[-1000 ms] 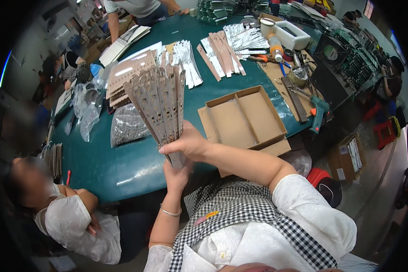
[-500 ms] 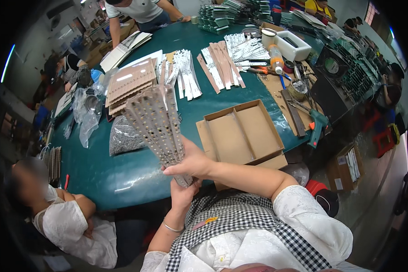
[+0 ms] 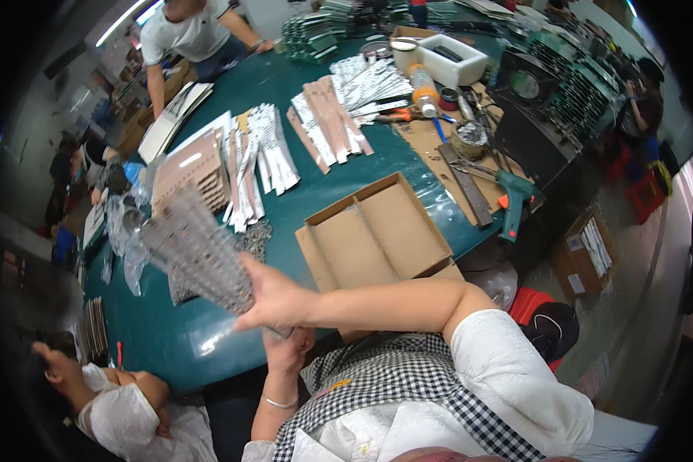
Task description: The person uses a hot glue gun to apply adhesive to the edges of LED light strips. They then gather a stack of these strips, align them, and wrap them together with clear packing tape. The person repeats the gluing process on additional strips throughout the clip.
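Head view: both hands meet at the near edge of the round dark-green table [image 3: 300, 92]. Right hand [image 3: 279, 299] is closed over the near end of a fanned stack of pale perforated strip boards [image 3: 196, 250], thumb on top and fingers curled beneath. Left hand [image 3: 289, 348] sits just below it, palm up against the same near end; its fingers are mostly hidden by the right hand, so I cannot tell whether it clasps the stack or only props it. Stack is held tilted, far end pointing left and away, above the table and blurred (in motion, presumably).

Shallow open brown cardboard tray [image 3: 377, 235] lies just right of the hands, two compartments, both bare. Judgement: no strips have gone into it yet, so if the stack is meant for the tray, that step is undone.

Left and far of the tray: further piles of white and brown strip boards [image 3: 254, 158] fanned on the table, and another fanned group of silver and brown strips [image 3: 339, 108] further off. Crumpled clear plastic bags [image 3: 127, 231] lie at the left edge. Judgement: most stock is unhandled; work is at an early stage.

Right side: teal glue gun [image 3: 513, 192], white rectangular tub [image 3: 456, 60], assorted tools. One person stands at the far side, one sits near left; their hands are well apart from the stack.
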